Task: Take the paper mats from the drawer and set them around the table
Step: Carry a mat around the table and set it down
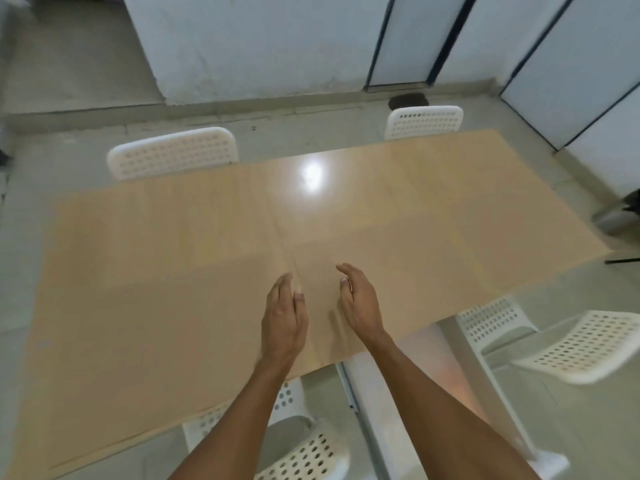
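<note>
Above the near edge of the long, light wooden bench [173, 244], a person's left hand [284, 320] and right hand [360, 303] hover side by side, palms facing, fingers [282, 284] loosely extended and grasping nothing. Paper mats are nowhere in view. White perforated plastic chairs [173, 152] line the bench's far and near edges.
</note>
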